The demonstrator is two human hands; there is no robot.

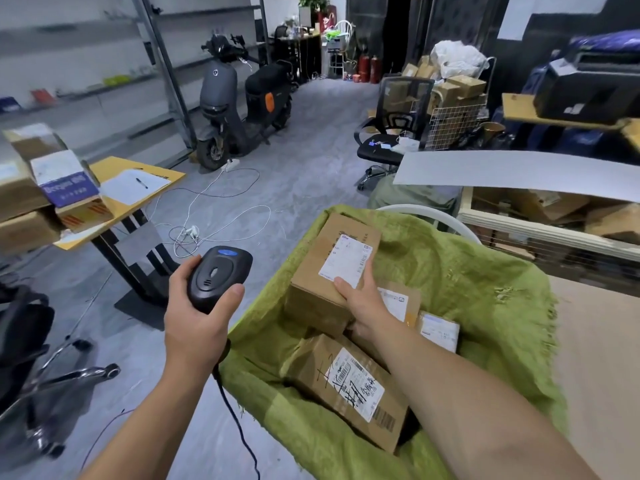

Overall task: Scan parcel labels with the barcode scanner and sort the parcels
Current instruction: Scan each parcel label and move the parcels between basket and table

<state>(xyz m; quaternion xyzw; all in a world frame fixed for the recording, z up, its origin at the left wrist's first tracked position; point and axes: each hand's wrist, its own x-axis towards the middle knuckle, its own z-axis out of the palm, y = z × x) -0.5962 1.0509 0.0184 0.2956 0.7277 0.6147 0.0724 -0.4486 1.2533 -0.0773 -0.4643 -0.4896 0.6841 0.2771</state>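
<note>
My left hand (197,317) grips a black corded barcode scanner (218,275) with a blue button, held over the floor left of the green-cloth-lined container (485,292). My right hand (363,306) holds a brown cardboard parcel (322,271) lifted above the container, thumb on its white label (346,259), which faces up. Below it lies another parcel with a handwritten, barcoded label (353,386). Two smaller labelled parcels (438,329) are partly hidden behind my right wrist.
A yellow table (138,171) at left carries stacked boxes, paper and a pen. An electric scooter (239,98), loose cables on the floor, office chairs (394,133) and a wire cart of boxes (453,112) stand around. A wire crate of parcels (554,223) is at right.
</note>
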